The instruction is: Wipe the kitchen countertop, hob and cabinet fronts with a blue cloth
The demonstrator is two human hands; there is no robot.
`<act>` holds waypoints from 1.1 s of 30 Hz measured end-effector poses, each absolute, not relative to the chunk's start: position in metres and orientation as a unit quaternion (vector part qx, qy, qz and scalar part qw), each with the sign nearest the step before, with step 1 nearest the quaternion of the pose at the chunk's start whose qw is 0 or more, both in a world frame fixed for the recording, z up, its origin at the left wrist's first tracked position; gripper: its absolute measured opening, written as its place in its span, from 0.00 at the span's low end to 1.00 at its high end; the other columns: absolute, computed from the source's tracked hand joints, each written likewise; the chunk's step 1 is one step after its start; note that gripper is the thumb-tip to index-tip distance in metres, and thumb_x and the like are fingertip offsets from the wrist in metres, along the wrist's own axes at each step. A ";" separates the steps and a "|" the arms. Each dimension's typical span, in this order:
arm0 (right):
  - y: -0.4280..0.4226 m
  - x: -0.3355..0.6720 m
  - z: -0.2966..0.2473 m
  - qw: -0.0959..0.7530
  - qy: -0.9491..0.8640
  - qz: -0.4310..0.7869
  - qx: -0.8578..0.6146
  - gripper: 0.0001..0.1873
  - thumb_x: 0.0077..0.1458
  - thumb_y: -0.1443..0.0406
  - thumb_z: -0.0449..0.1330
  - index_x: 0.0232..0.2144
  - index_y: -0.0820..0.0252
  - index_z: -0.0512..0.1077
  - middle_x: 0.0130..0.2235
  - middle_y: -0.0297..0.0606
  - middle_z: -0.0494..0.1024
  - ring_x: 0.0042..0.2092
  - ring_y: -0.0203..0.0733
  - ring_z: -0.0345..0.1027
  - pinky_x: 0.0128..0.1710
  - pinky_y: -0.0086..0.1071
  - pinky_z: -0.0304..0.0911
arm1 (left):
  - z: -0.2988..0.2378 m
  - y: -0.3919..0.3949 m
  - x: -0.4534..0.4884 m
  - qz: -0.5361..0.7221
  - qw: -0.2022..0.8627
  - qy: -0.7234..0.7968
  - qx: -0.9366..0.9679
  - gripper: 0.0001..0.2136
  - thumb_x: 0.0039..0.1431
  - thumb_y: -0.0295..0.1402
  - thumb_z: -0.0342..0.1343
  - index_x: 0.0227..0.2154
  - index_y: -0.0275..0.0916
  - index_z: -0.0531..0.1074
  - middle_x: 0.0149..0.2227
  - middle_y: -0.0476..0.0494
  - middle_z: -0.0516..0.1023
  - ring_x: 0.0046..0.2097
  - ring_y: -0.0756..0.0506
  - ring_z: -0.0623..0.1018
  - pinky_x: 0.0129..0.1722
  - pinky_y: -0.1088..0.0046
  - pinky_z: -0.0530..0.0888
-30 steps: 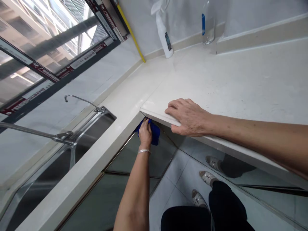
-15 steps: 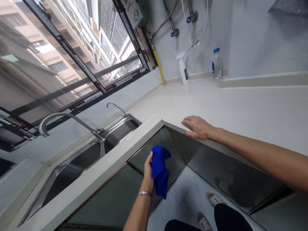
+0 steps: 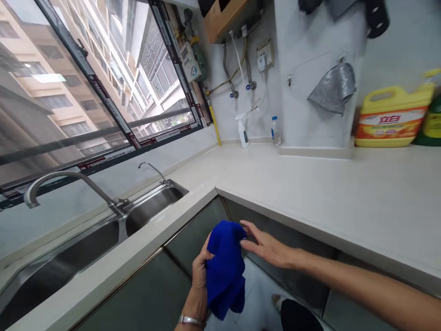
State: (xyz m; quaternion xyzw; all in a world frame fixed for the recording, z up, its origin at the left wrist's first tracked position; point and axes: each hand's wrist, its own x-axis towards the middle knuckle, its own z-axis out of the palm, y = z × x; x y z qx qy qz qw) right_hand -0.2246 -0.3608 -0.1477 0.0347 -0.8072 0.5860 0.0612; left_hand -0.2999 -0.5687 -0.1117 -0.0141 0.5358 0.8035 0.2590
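A blue cloth (image 3: 225,269) hangs in loose folds from my left hand (image 3: 201,264), whose fingers are closed around its left side. It is held in the air in front of the inner corner of the white countertop (image 3: 296,184). My right hand (image 3: 263,246) is at the cloth's upper right edge, thumb and fingers spread apart. Whether its fingertips touch the fabric I cannot tell. A metal bracelet circles my left wrist.
To the left is a double steel sink (image 3: 122,227) with a tall faucet (image 3: 76,177). Along the back stand a white spray bottle (image 3: 243,131) and a clear plastic bottle (image 3: 276,133). A yellow jug (image 3: 392,117) sits at the right. Below the counter are cabinet doors (image 3: 144,285).
My right hand has left the countertop edge and come down beside the cloth. My left hand has brought the cloth slightly closer. The view has tilted up, showing more wall.
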 end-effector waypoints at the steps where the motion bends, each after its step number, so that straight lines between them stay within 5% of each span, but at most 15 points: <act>1: -0.366 -0.212 -0.150 0.054 -0.777 0.627 0.025 0.46 0.61 0.44 0.59 0.71 0.54 0.48 0.67 0.49 0.63 0.67 0.52 0.59 0.66 0.50 0.54 | -0.111 -0.565 -0.295 0.804 0.272 0.529 -0.002 0.39 0.26 0.29 0.62 0.52 0.37 0.73 0.45 0.40 0.82 0.45 0.36 0.80 0.41 0.66 0.79; 5: -0.373 -0.174 -0.144 0.031 -0.648 0.761 0.018 0.37 0.56 0.43 0.64 0.61 0.54 0.65 0.56 0.43 0.74 0.56 0.49 0.69 0.55 0.43 0.66 | -0.115 -0.552 -0.281 0.794 0.321 0.513 0.061 0.34 0.30 0.29 0.62 0.50 0.39 0.77 0.49 0.42 0.81 0.57 0.34 0.75 0.52 0.67 0.75; 9: -0.364 -0.148 -0.128 0.105 -0.649 0.753 0.018 0.28 0.58 0.41 0.61 0.38 0.62 0.74 0.35 0.37 0.75 0.36 0.39 0.67 0.38 0.34 0.64 | -0.117 -0.536 -0.276 0.781 0.331 0.516 0.119 0.32 0.34 0.29 0.60 0.50 0.41 0.77 0.45 0.45 0.81 0.49 0.39 0.77 0.48 0.70 0.74; 13: -0.347 -0.129 -0.113 0.212 -0.650 0.729 -0.032 0.27 0.59 0.41 0.60 0.39 0.59 0.74 0.35 0.35 0.74 0.35 0.37 0.64 0.35 0.32 0.62 | -0.113 -0.514 -0.272 0.753 0.363 0.521 0.174 0.34 0.31 0.27 0.59 0.50 0.42 0.74 0.35 0.48 0.78 0.33 0.46 0.73 0.34 0.73 0.71; 16: -0.333 -0.119 -0.103 0.258 -0.626 0.734 -0.057 0.27 0.56 0.41 0.63 0.40 0.58 0.74 0.35 0.34 0.74 0.35 0.37 0.65 0.35 0.32 0.63 | -0.110 -0.495 -0.266 0.730 0.379 0.524 0.222 0.32 0.34 0.27 0.59 0.50 0.42 0.72 0.35 0.47 0.77 0.32 0.48 0.71 0.30 0.75 0.68; 23: -0.276 -0.085 -0.070 0.362 -0.588 0.706 -0.158 0.28 0.48 0.44 0.70 0.41 0.59 0.75 0.32 0.33 0.77 0.31 0.37 0.69 0.33 0.31 0.67 | -0.082 -0.440 -0.241 0.648 0.449 0.507 0.348 0.28 0.50 0.35 0.66 0.56 0.42 0.69 0.51 0.40 0.78 0.44 0.46 0.78 0.44 0.73 0.75; 26: -0.227 -0.061 -0.059 0.417 -0.639 0.612 -0.210 0.27 0.50 0.44 0.67 0.42 0.59 0.76 0.35 0.37 0.79 0.33 0.41 0.71 0.34 0.35 0.69 | -0.073 -0.408 -0.239 0.599 0.446 0.531 0.400 0.30 0.55 0.45 0.64 0.59 0.41 0.65 0.60 0.36 0.73 0.54 0.42 0.77 0.52 0.70 0.75; 29: -0.172 -0.030 -0.061 0.444 -0.764 0.351 -0.310 0.30 0.54 0.45 0.61 0.49 0.60 0.75 0.47 0.48 0.79 0.45 0.54 0.74 0.45 0.46 0.71 | -0.077 -0.378 -0.256 0.545 0.317 0.612 0.478 0.28 0.60 0.49 0.52 0.58 0.37 0.63 0.59 0.33 0.74 0.59 0.41 0.75 0.60 0.64 0.73; 33: -0.134 -0.006 -0.080 0.342 -0.834 0.065 -0.429 0.44 0.60 0.47 0.53 0.69 0.69 0.54 0.69 0.60 0.56 0.69 0.66 0.52 0.65 0.59 0.53 | -0.094 -0.353 -0.295 0.470 0.131 0.721 0.491 0.25 0.58 0.43 0.45 0.55 0.37 0.66 0.59 0.32 0.74 0.60 0.37 0.74 0.63 0.52 0.70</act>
